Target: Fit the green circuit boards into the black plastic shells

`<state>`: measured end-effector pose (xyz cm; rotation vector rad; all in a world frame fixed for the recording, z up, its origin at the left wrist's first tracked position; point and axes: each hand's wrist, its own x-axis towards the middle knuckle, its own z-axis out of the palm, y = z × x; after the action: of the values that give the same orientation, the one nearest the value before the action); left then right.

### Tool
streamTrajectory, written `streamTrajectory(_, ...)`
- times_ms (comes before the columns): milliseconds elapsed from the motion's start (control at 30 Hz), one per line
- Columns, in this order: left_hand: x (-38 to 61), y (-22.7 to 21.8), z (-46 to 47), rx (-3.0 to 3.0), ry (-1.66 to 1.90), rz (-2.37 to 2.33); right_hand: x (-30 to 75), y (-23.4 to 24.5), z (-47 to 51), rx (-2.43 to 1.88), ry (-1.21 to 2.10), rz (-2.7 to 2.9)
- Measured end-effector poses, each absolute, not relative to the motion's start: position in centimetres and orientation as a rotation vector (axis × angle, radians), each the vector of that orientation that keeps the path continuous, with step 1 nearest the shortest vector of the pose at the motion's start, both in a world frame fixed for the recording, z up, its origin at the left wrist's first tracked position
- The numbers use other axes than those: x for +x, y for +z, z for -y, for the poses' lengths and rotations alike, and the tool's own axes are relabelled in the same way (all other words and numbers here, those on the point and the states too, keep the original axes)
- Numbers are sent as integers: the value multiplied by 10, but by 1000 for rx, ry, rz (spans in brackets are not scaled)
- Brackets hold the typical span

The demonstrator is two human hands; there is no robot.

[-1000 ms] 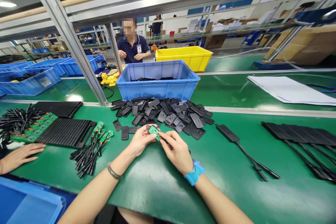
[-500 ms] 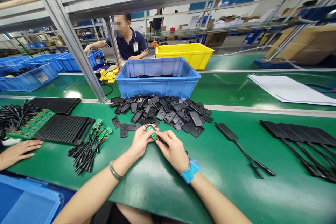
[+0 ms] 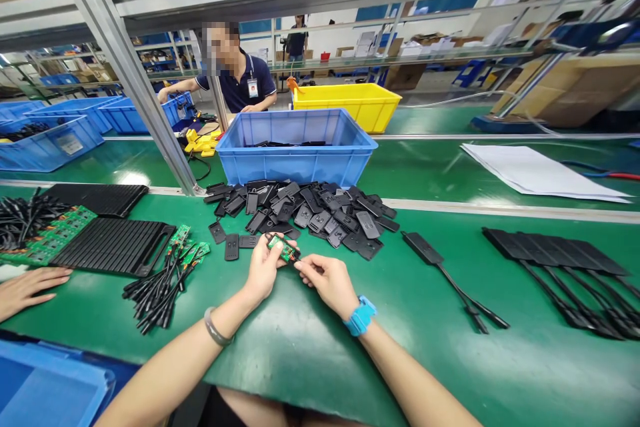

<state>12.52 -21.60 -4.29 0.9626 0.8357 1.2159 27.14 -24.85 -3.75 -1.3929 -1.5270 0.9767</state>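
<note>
My left hand [image 3: 262, 269] is closed around a small green circuit board [image 3: 283, 247], which appears to sit in a black plastic case half. At the board's near right end, thumb and forefinger of my right hand [image 3: 331, 281] pinch together on its black cable; the fingers hide most of the cable. Just beyond both hands lies a heap of black plastic case halves [image 3: 320, 220]. Left of my wrists is a bundle of black cables [image 3: 159, 300] with green boards on their ends. One cased unit with a split cable [image 3: 423, 248] lies to the right.
Behind the heap stands a blue bin [image 3: 295, 163], with a yellow bin [image 3: 350, 105] farther back. Several cased units [image 3: 550, 250] lie at the right. A slotted black tray [image 3: 117, 247] and another person's hand [image 3: 35, 288] are at the left. A metal post [image 3: 135, 80] rises nearby.
The board has turned flatter in my left hand, and its black surround now shows. My right hand has drawn slightly back from the board to its cable end. The view has shifted a little.
</note>
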Motion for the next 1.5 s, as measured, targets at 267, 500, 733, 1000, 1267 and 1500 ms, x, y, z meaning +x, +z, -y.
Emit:
streamTrajectory(267,127,-37,219,1029,1279,-869,266,-37,249,-1383,876,1458)
streamTrajectory(500,128,-36,223,973,1304,-875,267,-41,241,-1424,1014,1446)
streamTrajectory(733,123,-32,212,939,1216,-875,270,-37,238,-1393,756,1795)
streamTrajectory(1000,122,-34,211,693,1046,-928,317,-40,208,-2012,-231,1756)
streamTrajectory(1267,124,-33,218,831,882,-803,326,-37,209,-2143,-148,1750)
streamTrajectory(1500,125,-38,219,967,799,-782,316,-26,222,-1348,771,1414)
